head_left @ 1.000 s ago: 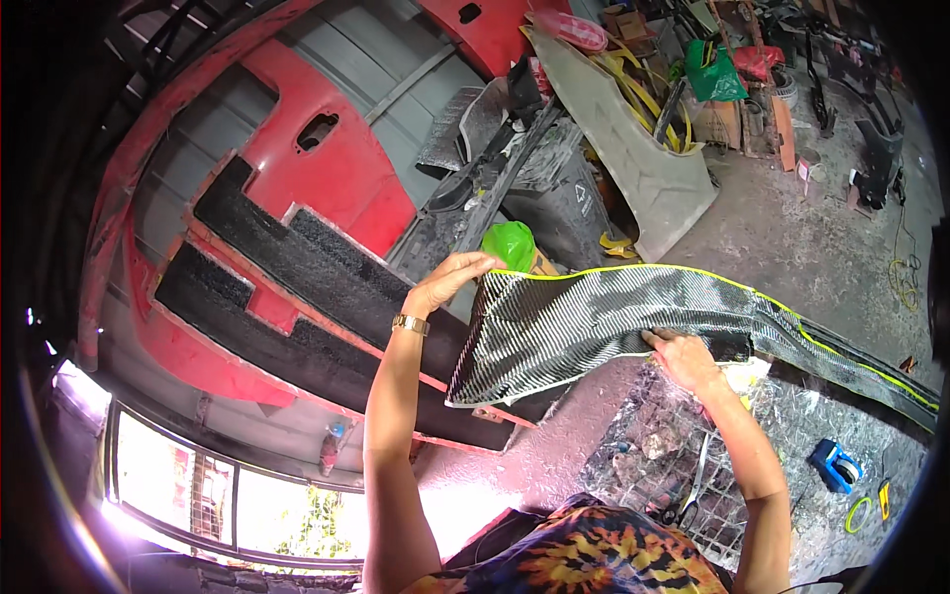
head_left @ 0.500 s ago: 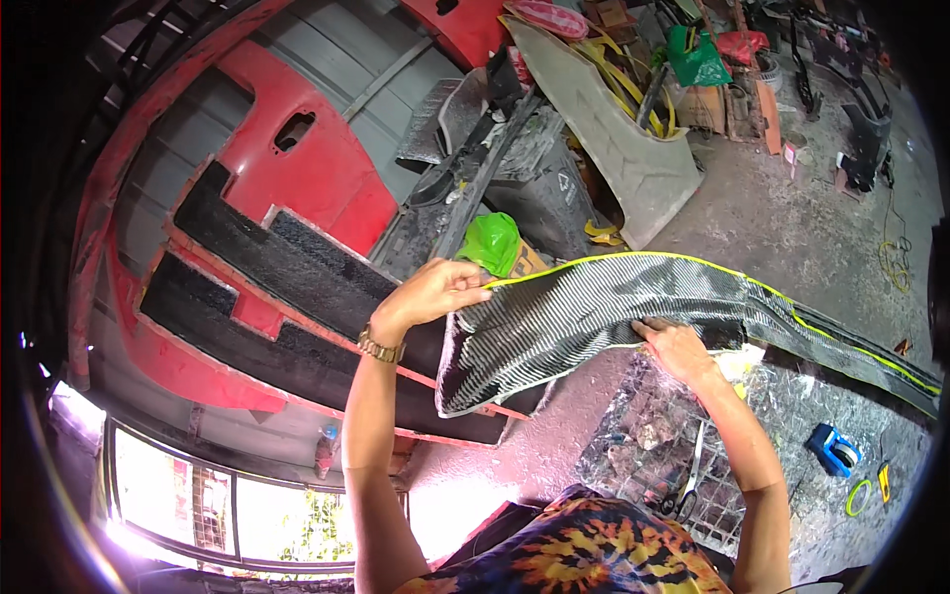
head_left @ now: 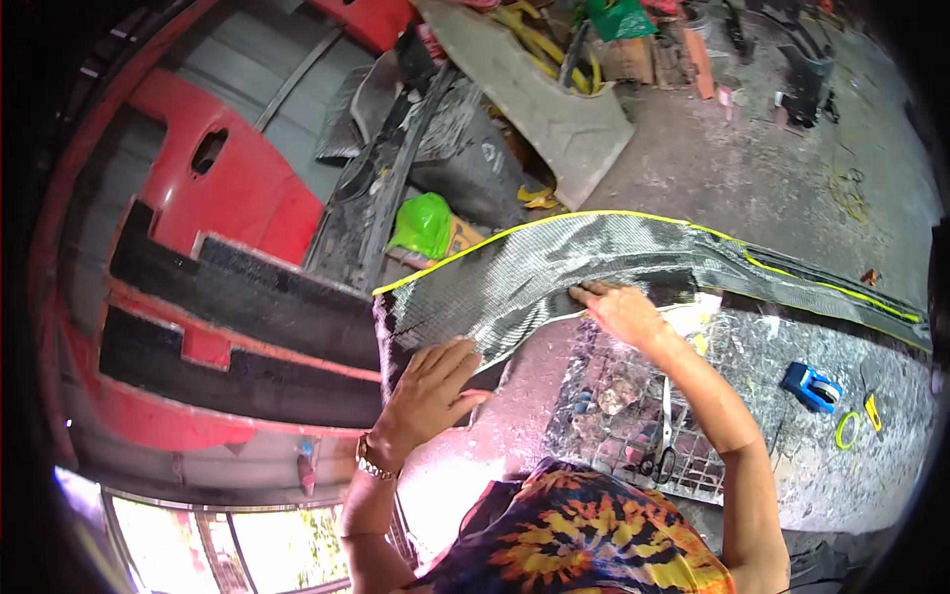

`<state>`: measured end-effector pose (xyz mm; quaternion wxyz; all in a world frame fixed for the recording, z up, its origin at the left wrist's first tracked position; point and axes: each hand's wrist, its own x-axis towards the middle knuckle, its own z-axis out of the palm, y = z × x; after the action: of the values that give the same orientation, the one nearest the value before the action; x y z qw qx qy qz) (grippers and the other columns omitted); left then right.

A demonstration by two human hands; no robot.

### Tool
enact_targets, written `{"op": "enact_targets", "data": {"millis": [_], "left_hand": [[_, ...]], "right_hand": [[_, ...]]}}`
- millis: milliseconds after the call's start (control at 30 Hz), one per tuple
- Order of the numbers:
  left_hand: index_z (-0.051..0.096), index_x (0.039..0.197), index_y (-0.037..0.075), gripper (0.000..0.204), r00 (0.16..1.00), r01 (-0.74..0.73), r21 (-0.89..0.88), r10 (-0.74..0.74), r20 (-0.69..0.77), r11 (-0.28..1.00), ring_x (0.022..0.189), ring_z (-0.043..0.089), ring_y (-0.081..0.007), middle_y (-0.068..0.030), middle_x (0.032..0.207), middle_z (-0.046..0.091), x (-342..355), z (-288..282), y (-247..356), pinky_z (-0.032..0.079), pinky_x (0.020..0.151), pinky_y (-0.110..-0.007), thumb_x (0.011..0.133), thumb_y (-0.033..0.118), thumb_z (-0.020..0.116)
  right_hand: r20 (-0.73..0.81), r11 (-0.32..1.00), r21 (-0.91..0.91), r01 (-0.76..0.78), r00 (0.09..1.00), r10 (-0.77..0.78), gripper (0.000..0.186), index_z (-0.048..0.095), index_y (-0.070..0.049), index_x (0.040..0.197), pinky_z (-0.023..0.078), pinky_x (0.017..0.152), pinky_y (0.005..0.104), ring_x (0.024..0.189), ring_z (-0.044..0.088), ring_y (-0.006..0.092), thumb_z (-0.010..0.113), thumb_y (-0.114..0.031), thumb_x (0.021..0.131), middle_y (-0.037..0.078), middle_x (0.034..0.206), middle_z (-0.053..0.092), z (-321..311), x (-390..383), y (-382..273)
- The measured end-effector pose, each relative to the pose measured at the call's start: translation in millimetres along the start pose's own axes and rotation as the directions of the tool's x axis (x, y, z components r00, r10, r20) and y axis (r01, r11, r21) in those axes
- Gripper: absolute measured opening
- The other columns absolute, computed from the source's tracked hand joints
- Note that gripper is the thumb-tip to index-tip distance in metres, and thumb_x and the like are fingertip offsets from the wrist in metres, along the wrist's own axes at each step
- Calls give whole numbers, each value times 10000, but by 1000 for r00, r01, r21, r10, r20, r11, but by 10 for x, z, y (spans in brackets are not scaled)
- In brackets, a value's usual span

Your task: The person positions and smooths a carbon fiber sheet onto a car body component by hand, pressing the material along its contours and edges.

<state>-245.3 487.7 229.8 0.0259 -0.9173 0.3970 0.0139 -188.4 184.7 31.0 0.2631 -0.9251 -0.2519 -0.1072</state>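
A long, curved piece of woven black-and-silver carbon fibre cloth (head_left: 475, 287) stretches across the middle and off to the right. Bright yellow-green tape (head_left: 554, 215) lines its far edge. My left hand (head_left: 430, 391), with a metal watch (head_left: 374, 461) on the wrist, is open at the cloth's near left end, fingers extended over its surface. Closer to the middle, my right hand (head_left: 623, 315) lies on the near edge, its fingers stretched out on the cloth. Neither hand grips anything.
On the spattered worktop (head_left: 752, 445) at right are a blue tape dispenser (head_left: 811, 386), a yellow-green tape roll (head_left: 848, 431), a yellow cutter (head_left: 873, 412) and scissors (head_left: 663, 436). Red panels with black patches (head_left: 247, 376) fill the left. A grey fender (head_left: 564, 119) leans beyond.
My left hand has let go of the taped far edge and come down to the near left part of the cloth. My right hand stays on the near edge. The view has shifted.
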Motion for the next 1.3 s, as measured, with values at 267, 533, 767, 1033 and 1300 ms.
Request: {"op": "enact_targets", "data": {"millis": [267,533,767,1033,1300], "left_hand": [[577,1330,67,441,992,123,400,-111,-53,908,1384,436,-250,-72,1490,478,-611,209,-49,336,1139,-421,903,178,599],[602,1284,54,372,999,30,469,-9,-46,883,1388,456,-194,-57,1441,546,-671,283,-140,281,1192,-403,934,148,518],[626,1243,33,367,1000,-14,493,6,17,870,1375,472,-199,-76,1416,568,-732,263,-181,308,1174,-400,909,158,538],[573,1328,29,441,997,62,347,-42,-63,936,1382,446,-234,-112,1474,502,-361,330,239,336,1141,-419,969,286,585],[667,1132,76,300,976,210,427,-215,-38,879,984,537,-211,-32,1049,579,450,851,269,432,851,-365,862,197,611]], "right_hand": [[14,1000,-14,-5,1000,5,399,622,-63,1282,551,915,401,1094,671,307,620,-187,902,171,1253,661,-115,-12,18],[72,999,-2,-43,997,43,441,606,-117,1336,556,873,427,1060,677,314,618,-168,898,152,1272,654,-102,8,47],[38,1000,-25,-6,999,7,370,632,-58,1263,566,857,414,999,697,321,575,-157,912,181,1182,684,-83,5,9],[45,1000,-22,-14,999,15,358,635,-61,1252,558,876,401,1066,678,309,535,-167,925,179,1213,668,-16,5,24],[41,999,-37,-9,999,10,372,615,-54,1283,554,890,392,1070,676,321,522,-197,953,189,1232,664,24,9,60]]}}
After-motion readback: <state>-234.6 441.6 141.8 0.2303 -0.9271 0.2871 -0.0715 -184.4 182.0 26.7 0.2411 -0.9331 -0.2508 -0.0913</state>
